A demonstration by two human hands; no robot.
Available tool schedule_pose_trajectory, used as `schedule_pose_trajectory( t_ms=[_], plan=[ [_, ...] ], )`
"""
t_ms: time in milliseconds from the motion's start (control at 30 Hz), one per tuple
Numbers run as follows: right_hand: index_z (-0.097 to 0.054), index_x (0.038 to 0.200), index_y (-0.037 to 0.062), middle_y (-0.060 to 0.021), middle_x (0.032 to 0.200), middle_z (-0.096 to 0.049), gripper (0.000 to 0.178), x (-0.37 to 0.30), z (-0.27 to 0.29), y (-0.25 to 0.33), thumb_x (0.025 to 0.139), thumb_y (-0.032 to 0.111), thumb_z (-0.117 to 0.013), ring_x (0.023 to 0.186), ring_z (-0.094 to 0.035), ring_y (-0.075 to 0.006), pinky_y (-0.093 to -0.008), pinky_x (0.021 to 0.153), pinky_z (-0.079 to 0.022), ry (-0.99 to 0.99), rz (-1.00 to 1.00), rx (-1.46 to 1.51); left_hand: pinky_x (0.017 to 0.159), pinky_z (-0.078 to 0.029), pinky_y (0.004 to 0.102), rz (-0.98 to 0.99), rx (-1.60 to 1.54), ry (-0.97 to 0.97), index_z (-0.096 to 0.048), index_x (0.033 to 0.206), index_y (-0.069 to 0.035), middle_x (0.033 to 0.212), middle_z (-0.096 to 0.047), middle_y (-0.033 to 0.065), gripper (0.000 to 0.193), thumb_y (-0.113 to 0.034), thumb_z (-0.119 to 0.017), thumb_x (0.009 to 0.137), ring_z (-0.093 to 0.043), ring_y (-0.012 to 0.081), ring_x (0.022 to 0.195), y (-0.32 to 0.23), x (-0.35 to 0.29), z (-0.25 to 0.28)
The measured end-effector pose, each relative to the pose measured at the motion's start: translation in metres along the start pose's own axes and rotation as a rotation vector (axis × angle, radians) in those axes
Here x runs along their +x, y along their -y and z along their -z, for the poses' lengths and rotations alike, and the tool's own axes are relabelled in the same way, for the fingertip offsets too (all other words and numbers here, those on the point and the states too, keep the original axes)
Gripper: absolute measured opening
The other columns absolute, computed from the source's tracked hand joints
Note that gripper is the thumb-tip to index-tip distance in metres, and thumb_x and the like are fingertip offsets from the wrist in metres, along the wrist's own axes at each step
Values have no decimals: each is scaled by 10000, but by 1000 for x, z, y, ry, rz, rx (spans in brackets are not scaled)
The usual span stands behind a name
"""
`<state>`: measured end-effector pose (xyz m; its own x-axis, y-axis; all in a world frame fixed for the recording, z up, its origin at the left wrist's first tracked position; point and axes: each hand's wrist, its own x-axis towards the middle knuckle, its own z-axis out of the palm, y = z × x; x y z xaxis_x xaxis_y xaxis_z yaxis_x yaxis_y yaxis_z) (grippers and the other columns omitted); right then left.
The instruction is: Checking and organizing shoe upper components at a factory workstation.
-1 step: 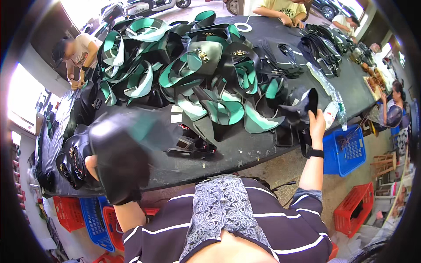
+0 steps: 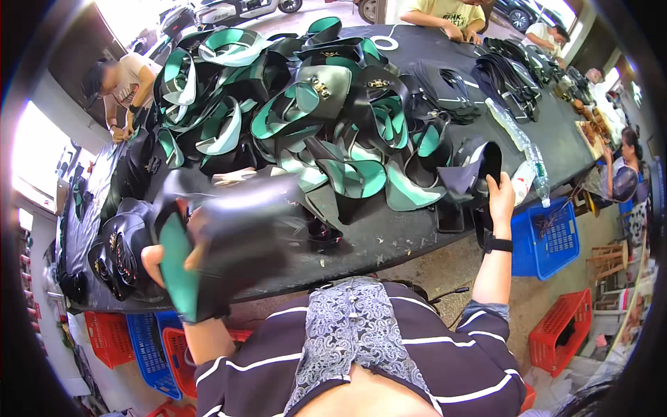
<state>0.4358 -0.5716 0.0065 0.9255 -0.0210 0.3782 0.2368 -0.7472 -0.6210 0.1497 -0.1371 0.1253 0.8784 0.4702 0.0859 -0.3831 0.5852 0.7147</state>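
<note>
In my left hand [image 2: 153,265] is a glossy black shoe upper [image 2: 246,233] with a green lining, smeared by motion. My fingers are closed on its left edge, above the near left of the table. On the right, the fingers of my right hand [image 2: 500,196] grip another black shoe upper [image 2: 467,170] by its right edge, and its dark inside shows. Between the hands and beyond them lies a big heap of black shoe uppers [image 2: 337,83] with green and pale linings, some with gold-coloured trims. Left of my left hand sit stacked black uppers [image 2: 119,260] with metal ornaments.
The black table [image 2: 379,240] curves along my front. Plastic bottles [image 2: 538,174] lie by my right hand, near a dark flat object [image 2: 450,219]. Blue [image 2: 556,240] and red [image 2: 559,333] crates stand on the floor to the right. Co-workers [image 2: 128,90] are around the table.
The upper in my left hand has swung and turned, and its green lining now faces my fingers. The upper in my right hand has tilted slightly, with my right hand nearly in place.
</note>
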Motion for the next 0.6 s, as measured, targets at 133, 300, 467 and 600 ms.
schedule_pose_trajectory(
  t_ms=[133, 300, 467, 600],
  plan=[
    [-525, 927, 27, -22, 857, -564, 130, -10, 9, 27, 809, 18, -470, 778, -531, -113, -222, 728, -410, 71, -154, 1169, 416, -271, 180, 288, 80, 163, -256, 1227, 112, 535, -362, 4, 749, -338, -477, 671, -318, 91, 463, 33, 21, -29],
    [-497, 1072, -7, -61, 980, -569, 282, -34, 44, 49, 791, 21, -487, 856, -549, -140, -247, 769, -422, 130, -177, 1268, 443, -299, 183, 197, 102, 253, -289, 1202, 117, 1099, -467, 187, 638, -262, -465, 720, -399, 98, 499, 72, 64, -46],
    [-539, 952, -5, -34, 874, -576, 217, -54, 57, 72, 751, 77, -534, 756, -549, -98, -211, 690, -428, 351, -200, 1168, 574, -412, 219, -138, 178, 202, -133, 1271, -55, 1238, -368, 115, 733, -197, -594, 719, -541, 157, 827, 119, 126, -101],
    [-529, 915, -12, -39, 868, -569, 183, -68, 46, 93, 756, 78, -535, 783, -529, -98, -213, 713, -410, 718, -167, 1068, 949, -221, 444, 67, 506, -283, 21, 1309, -45, 1229, -318, 145, 985, -321, -684, 680, -325, 217, 1140, 185, 176, -44]
  ],
)
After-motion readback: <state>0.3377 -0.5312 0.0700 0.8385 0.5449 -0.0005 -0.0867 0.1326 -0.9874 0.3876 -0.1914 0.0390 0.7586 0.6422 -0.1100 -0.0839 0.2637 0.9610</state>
